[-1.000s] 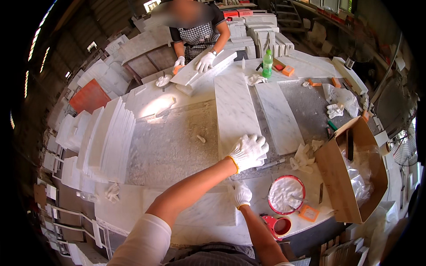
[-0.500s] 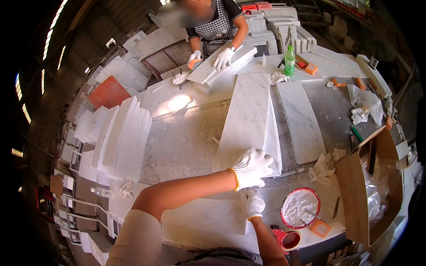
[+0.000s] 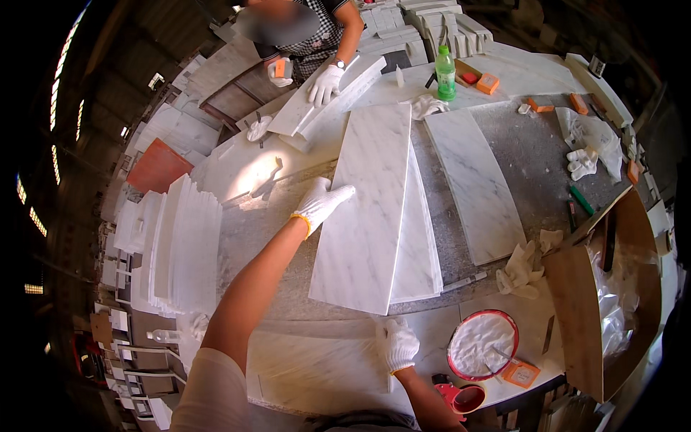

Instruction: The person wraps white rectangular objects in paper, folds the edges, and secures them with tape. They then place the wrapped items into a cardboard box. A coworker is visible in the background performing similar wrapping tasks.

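A long white marble slab point(image 3: 363, 216) with grey veins lies askew on similar slabs point(image 3: 421, 245). My left hand point(image 3: 322, 204), in a white knit glove, grips its left long edge, thumb over the top face and the other fingers partly hidden. My right hand point(image 3: 398, 345), also gloved, is closed just below the slab's near corner, at the right end of another slab point(image 3: 309, 363) lying in front of me. The tips of its fingers are blurred, so what it holds is unclear.
Another slab point(image 3: 475, 183) lies to the right. A red-rimmed bowl of white paste point(image 3: 482, 345), a red tape dispenser point(image 3: 461, 397) and a cardboard box point(image 3: 576, 317) stand near right. Stacked slabs point(image 3: 183, 245) fill the left. Across the table, a person's gloved hand point(image 3: 327, 85) rests on a piece.
My left hand has gone from the slab's near right end to its left edge. The top slab has come nearer and turned slightly. The co-worker's hand with the orange block has lifted.
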Demonstrator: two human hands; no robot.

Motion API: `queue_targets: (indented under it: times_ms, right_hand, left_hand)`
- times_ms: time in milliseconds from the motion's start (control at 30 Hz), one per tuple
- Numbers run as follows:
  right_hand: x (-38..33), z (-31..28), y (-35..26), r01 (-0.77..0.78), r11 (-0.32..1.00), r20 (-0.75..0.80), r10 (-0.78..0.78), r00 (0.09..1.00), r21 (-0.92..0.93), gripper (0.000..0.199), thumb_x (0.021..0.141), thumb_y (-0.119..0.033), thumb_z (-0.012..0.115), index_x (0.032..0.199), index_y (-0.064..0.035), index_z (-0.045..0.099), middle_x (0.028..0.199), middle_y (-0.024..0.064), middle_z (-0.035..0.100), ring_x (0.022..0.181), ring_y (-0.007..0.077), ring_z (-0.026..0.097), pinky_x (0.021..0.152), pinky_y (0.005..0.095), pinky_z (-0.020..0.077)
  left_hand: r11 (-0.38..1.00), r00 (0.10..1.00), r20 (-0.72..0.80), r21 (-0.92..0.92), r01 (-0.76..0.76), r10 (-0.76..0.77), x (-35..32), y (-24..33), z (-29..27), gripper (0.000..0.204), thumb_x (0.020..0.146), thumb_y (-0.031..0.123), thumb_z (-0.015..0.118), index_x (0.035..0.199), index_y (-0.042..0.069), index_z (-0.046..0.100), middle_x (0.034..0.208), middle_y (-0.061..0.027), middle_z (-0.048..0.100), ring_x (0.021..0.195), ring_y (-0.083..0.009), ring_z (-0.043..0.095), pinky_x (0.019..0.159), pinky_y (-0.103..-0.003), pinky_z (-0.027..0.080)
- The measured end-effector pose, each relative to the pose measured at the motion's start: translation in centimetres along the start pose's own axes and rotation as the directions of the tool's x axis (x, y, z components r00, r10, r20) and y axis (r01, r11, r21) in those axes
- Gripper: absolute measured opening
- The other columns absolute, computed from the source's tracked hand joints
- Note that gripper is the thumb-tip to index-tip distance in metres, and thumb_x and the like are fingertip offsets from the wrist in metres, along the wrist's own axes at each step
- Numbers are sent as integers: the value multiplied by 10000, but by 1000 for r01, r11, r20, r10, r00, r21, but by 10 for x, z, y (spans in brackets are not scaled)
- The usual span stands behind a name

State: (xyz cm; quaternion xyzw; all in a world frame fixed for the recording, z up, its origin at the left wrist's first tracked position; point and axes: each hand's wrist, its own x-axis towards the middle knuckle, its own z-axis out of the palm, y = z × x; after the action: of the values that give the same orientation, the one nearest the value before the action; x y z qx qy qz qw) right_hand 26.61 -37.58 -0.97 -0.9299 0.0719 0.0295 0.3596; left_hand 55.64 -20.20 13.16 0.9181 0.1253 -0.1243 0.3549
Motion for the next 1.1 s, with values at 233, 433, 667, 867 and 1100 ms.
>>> queue_targets:
  times_ms: [233,433,667,867,1100]
  right_hand:
    - [2,0,3,80,995,-58,-77,995,52,250,843,-293,687,700,-105,603,787,123,630,609,343,618,529,478,472]
    - [2,-2,3,70,997,-52,-69,996,26,245,833,-301,692,701,-106,625,788,117,637,615,341,626,534,464,487]
    - [4,-4,1,31,999,-11,-30,999,31,228,832,-290,686,707,-104,645,785,129,650,625,343,636,549,467,498]
    - [1,-2,2,13,1000,26,-13,1000,-4,223,837,-285,673,716,-100,649,805,125,657,640,351,642,565,480,504]
    - [2,-4,-1,19,1000,6,-19,1000,-2,247,840,-330,675,719,-119,636,807,128,653,642,360,642,556,490,500]
  left_hand:
    - [846,935,353,-486,219,-39,-3,-16,-4,685,866,441,743,1306,-49,554,1293,-128,601,1221,-202,542,1025,-342,437]
    - [880,911,407,-410,241,-60,7,-19,-6,754,866,439,746,1378,-50,490,1364,-142,561,1281,-203,497,1072,-349,394]
    - [880,904,422,-402,252,-67,-11,18,-21,594,896,379,723,1342,24,555,1297,-81,614,1189,-173,567,979,-344,469]
    - [829,961,274,-545,126,34,-22,22,-16,388,929,275,685,1219,23,629,1103,-34,664,1011,-116,617,844,-288,520]
    - [820,969,211,-572,18,126,-53,43,-25,339,952,205,632,1232,17,593,1008,0,642,893,-89,616,800,-264,529]
